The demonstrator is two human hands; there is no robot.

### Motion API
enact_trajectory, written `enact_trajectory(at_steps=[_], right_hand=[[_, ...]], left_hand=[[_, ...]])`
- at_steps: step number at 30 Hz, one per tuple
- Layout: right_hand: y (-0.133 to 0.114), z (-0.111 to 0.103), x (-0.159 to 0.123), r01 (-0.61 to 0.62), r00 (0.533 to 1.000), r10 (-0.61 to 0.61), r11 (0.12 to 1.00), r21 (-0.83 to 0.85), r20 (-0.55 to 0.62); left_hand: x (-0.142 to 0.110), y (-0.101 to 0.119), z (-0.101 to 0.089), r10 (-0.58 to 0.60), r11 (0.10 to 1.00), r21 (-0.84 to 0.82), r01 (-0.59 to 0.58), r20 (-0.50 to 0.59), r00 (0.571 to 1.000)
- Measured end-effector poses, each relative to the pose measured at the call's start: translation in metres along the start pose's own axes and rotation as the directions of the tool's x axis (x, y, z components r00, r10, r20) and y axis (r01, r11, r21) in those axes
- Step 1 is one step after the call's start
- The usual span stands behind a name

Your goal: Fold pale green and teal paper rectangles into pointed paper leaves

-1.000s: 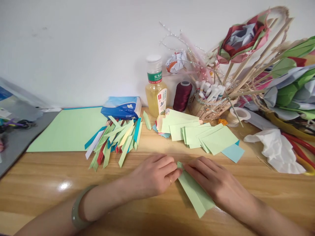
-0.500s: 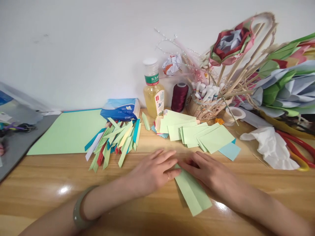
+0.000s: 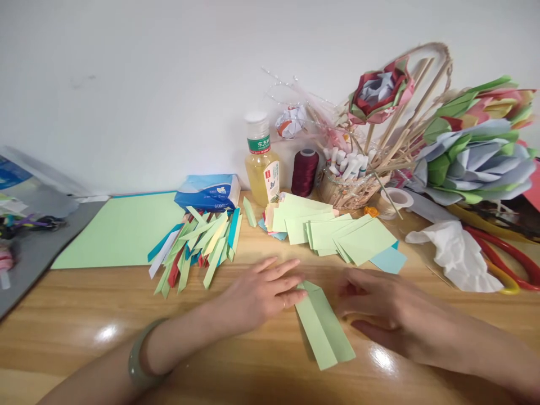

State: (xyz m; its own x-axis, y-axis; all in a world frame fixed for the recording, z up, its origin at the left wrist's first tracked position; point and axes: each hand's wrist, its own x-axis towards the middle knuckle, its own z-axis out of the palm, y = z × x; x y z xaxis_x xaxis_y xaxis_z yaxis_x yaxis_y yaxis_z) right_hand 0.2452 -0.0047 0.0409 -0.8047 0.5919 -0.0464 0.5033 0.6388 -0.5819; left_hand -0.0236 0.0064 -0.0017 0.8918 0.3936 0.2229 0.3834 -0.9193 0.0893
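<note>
A light green paper strip (image 3: 324, 326) lies on the wooden table, with a crease along its length and its top corners folded in. My left hand (image 3: 264, 289) rests flat beside it, fingers spread, the fingertips touching its upper left edge. To the right of the strip, my right hand (image 3: 383, 306) hovers apart from the paper, fingers curled loosely with a gap between thumb and fingers and nothing visible in them. Beyond the hands lie loose green paper rectangles (image 3: 363, 242) in a fanned row, and left of them a heap of folded paper strips (image 3: 215, 239).
Behind the papers stand a bottle of yellow liquid (image 3: 258, 169), a dark red thread spool (image 3: 304, 171) and a basket of pens (image 3: 350, 188). A blue tissue pack (image 3: 206, 191) and a green sheet (image 3: 113, 236) are at left. Red-handled scissors (image 3: 506, 256) and crumpled tissue (image 3: 458, 256) lie at right.
My right hand has come off the top of the paper strip and moved right, uncovering its folded corners. My left hand has stayed at the strip's edge. The view has tilted slightly.
</note>
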Motion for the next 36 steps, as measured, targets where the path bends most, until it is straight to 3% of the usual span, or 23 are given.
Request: enact_trajectory(at_steps=[4,9,12,14,18,20,27,36], right_hand=[[-0.008,0.005,0.003,0.032,0.999,-0.038,0.988,0.153,0.034],[-0.01,0.016,0.005,0.046,0.994,-0.049,0.998,-0.032,-0.094],[-0.011,0.019,0.006,0.152,0.986,-0.156,0.986,-0.062,-0.064],[-0.012,0.021,0.009,0.184,0.978,-0.192,0.978,-0.1,-0.081],[-0.01,0.026,0.013,0.037,0.971,-0.088,0.974,-0.222,-0.224],[-0.009,0.026,0.014,-0.003,0.968,-0.05,0.978,-0.21,-0.245],[-0.007,0.027,0.016,0.002,0.971,-0.044,0.984,-0.176,-0.236],[-0.005,0.032,0.016,-0.115,0.957,0.138,0.988,0.104,-0.257]], left_hand=[[-0.001,-0.003,0.002,0.0,1.0,-0.003,0.0,0.026,1.0],[0.0,-0.003,0.0,-0.005,0.999,0.035,0.003,0.052,0.999],[0.001,-0.003,-0.002,-0.005,0.997,0.079,0.001,0.042,0.999],[0.002,0.0,-0.002,0.006,0.992,0.127,-0.003,-0.022,1.0],[0.002,0.011,0.001,0.077,0.985,0.167,-0.037,-0.241,0.967],[0.002,0.016,0.004,0.083,0.988,0.15,-0.042,-0.282,0.956],[0.003,0.02,0.01,0.009,0.992,0.12,0.026,-0.283,0.959],[0.003,0.024,0.005,0.038,0.991,0.134,-0.014,-0.184,0.982]])
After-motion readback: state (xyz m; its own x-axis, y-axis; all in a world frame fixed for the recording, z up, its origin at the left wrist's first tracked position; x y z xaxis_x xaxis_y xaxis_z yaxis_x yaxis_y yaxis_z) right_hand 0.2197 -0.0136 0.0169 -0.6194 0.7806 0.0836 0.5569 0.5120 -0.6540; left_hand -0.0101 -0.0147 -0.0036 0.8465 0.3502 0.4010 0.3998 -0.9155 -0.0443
